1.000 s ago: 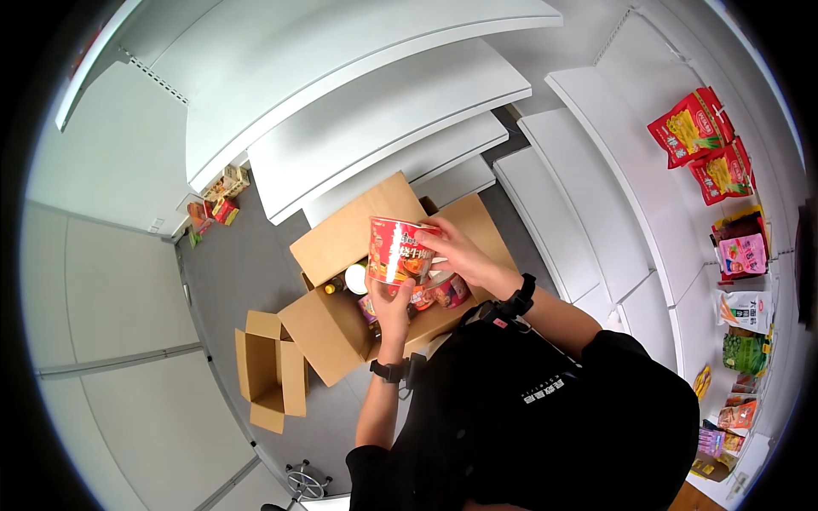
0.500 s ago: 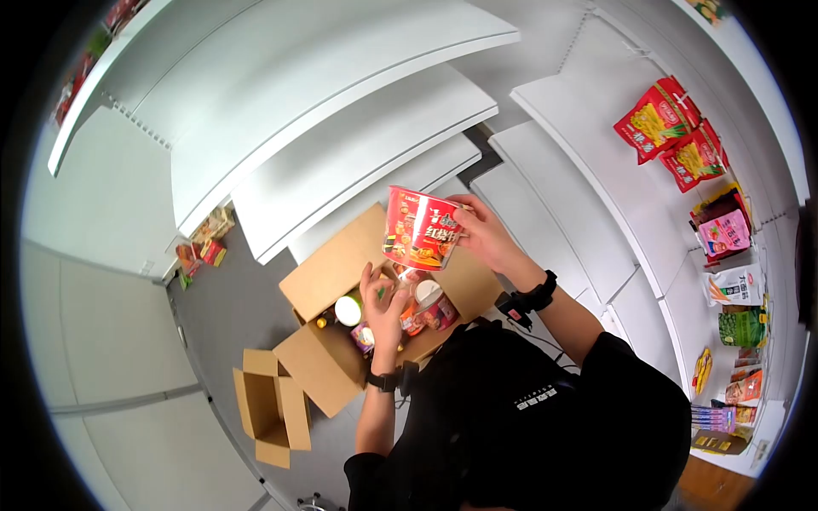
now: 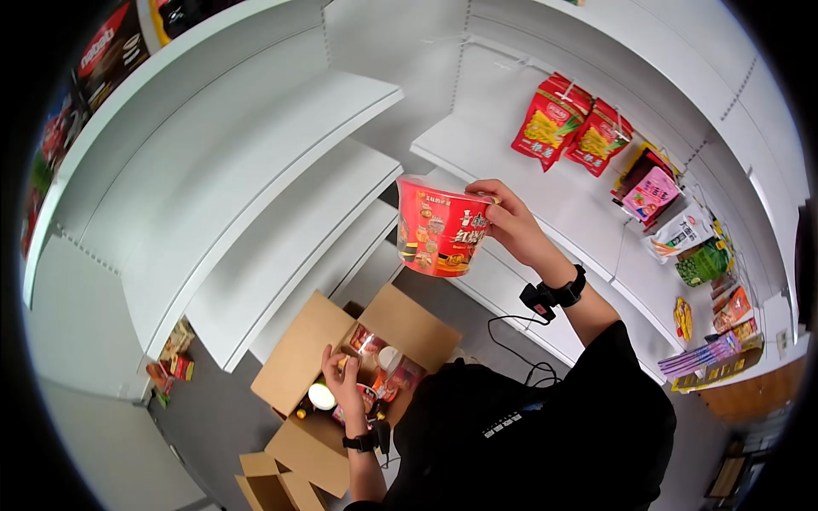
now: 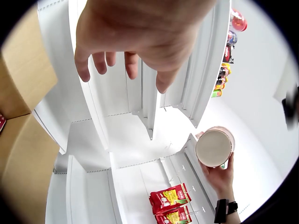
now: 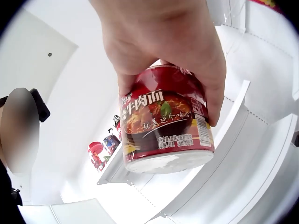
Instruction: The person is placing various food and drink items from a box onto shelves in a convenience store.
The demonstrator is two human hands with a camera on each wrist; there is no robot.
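Before shelves (image 3: 256, 157), gripping noodle tub (image 3: 439, 235) in right hand (image 3: 515, 225), left hand (image 3: 344, 383) loose, empty; seemingly a carrying step, next needing level support.

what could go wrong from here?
Only the right hand holds the red noodle tub, by its upper part; it might slip, with the left hand down over the open carton. The wrist cable hangs in a loose loop and could snag.

One held noodle tub (image 3: 443, 230) — two open cardboard boxes (image 3: 302, 349) (image 3: 300, 491); two matching red bags (image 3: 552, 121) (image 3: 600, 140).
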